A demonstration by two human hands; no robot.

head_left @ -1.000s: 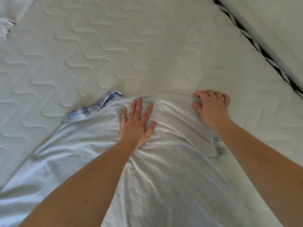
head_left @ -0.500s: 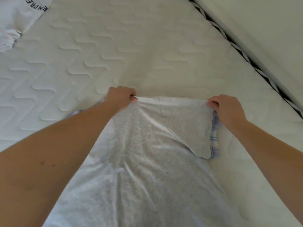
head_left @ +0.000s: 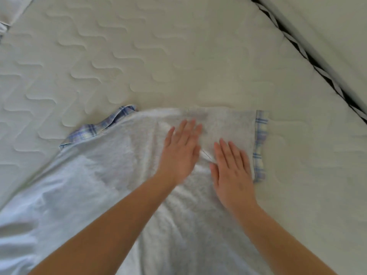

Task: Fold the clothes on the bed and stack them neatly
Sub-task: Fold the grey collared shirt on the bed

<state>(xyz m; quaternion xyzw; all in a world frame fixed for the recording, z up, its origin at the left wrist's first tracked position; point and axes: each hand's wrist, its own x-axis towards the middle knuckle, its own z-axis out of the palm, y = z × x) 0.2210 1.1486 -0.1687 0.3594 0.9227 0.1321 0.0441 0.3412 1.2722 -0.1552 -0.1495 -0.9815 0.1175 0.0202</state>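
Both hands have let go of the top edge since 0.5 s ago: left hand (head_left: 179,149) & right hand (head_left: 232,171) now lie flat, fingers spread, gripping nothing, pressing the grey garment (head_left: 123,175) w/ plaid trim (head_left: 260,143). Garment sits spread on the mattress (head_left: 158,56), far edge straightened. Est. progress: early, you're only smoothing; no full fold yet, no stack visible. Another cloth item (head_left: 10,10) waits at top-left corner.
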